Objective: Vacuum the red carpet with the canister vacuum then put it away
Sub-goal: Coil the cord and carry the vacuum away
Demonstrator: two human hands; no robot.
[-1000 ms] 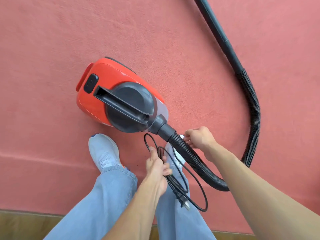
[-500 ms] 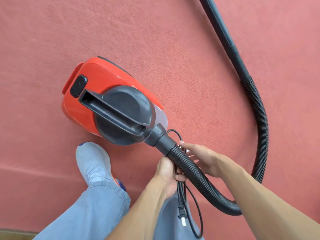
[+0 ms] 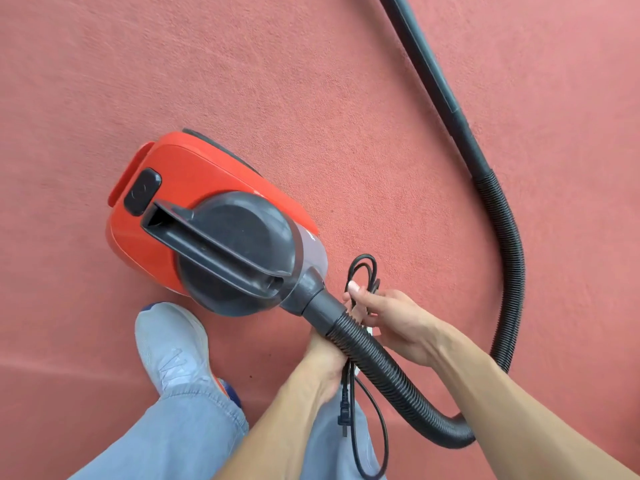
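Red carpet [image 3: 242,64]; canister vacuum [image 3: 194,188] lies diagonal, nose lower-right; fingers [image 3: 360,296] of left hand [image 3: 325,362] and right hand [image 3: 398,323] clamp cord [image 3: 344,412].

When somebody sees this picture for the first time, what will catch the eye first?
The bright red plastic canister vacuum with a dark grey dome and handle stands out first, at centre left on the red carpet. Just right of it and lower, the left hand and the right hand hold a coiled black power cord beside the black ribbed hose, which loops away to the right.
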